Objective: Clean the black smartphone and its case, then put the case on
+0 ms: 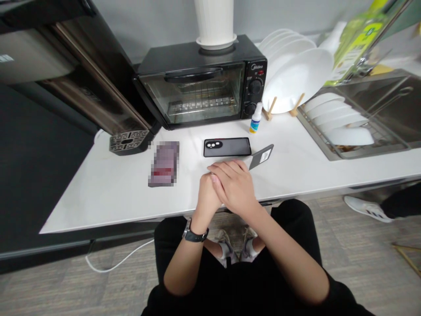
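Observation:
My left hand (pixel 208 193), with a black-strapped watch (pixel 194 232) on its wrist, is at the counter's front edge. My right hand (pixel 237 184) lies over it with its fingers closed around it. Most of my left fingers are hidden underneath. Just past my right hand, a flat grey rectangular piece with a white label (pixel 262 156) sticks out at an angle; its near end is covered, and I cannot tell if a hand touches it. A black-rimmed phone case (pixel 226 147) with camera cutouts lies behind my hands. Off to the left is a blurred purple phone-shaped object (pixel 164 164).
On the white counter (pixel 108 193) stand a toaster oven (pixel 197 94) with a white pot (pixel 215 22) on top, a small spray bottle (pixel 255 118) and racked white plates (pixel 296 81). A tall dispensing machine (pixel 98 79) borders the left, a sink (pixel 388 92) the right. Another person's shoe (pixel 366 208) shows below.

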{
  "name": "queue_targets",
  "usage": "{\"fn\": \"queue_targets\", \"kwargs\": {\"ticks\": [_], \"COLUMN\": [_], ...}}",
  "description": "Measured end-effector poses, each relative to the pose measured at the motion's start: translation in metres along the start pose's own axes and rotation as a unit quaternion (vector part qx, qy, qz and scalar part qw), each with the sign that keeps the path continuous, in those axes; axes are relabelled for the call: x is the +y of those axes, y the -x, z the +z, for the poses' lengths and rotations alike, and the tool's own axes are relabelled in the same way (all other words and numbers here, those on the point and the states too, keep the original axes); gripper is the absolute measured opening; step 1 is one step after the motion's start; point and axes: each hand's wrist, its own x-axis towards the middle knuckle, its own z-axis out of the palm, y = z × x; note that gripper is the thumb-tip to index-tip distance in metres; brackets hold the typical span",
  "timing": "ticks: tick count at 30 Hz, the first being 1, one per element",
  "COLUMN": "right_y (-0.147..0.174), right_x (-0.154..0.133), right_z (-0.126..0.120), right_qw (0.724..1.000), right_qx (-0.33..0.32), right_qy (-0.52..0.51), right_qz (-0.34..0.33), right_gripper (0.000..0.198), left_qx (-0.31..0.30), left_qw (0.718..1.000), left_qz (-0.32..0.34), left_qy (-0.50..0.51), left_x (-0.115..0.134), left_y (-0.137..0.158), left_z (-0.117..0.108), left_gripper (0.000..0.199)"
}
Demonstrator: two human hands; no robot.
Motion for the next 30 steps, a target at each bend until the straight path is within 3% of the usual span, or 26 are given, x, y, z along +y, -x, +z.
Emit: {"fn": "queue_targets", "kwargs": {"ticks": [4, 8, 10, 14, 18, 21, 25, 30], "right_y": [-0.001, -0.002, -0.002, -0.003, -0.002, -0.001, 0.003, 0.012], "right_x": [0.042, 0.097, 0.110, 0.087, 0.025, 0.004, 0.032, 0.101], "right_z": [-0.019, -0.043, -0.049, -0.036, -0.007, 0.001, -0.018, -0.053], "right_qw": [0.998, 0.986, 0.978, 0.980, 0.996, 0.999, 0.999, 0.989], "right_qx": [-0.006, 0.039, 0.066, 0.092, 0.059, 0.038, 0.006, 0.043], "right_qy": [0.063, 0.142, 0.158, 0.130, 0.037, 0.011, 0.041, 0.095], "right_qz": [0.003, 0.080, 0.114, 0.118, 0.052, 0.010, -0.006, 0.109], "right_gripper": [0.035, 0.046, 0.048, 0.040, 0.032, 0.031, 0.035, 0.048], "left_qx": [0.010, 0.017, 0.020, 0.018, 0.024, 0.031, 0.024, 0.013], "left_qw": [0.998, 0.989, 0.985, 0.987, 0.993, 0.994, 0.993, 0.979], "left_qz": [-0.003, -0.015, -0.020, -0.013, -0.005, -0.006, 0.007, -0.009], "left_qy": [0.056, 0.147, 0.171, 0.161, 0.117, 0.101, 0.117, 0.201], "left_x": [0.005, 0.010, 0.012, 0.011, 0.004, 0.001, 0.007, 0.011], "left_y": [0.002, 0.004, 0.004, 0.005, 0.004, 0.004, 0.006, 0.008], "left_z": [0.000, 0.000, 0.001, 0.001, 0.000, -0.001, -0.003, 0.000], "left_gripper": [0.026, 0.024, 0.024, 0.018, 0.023, 0.021, 0.024, 0.015]}}
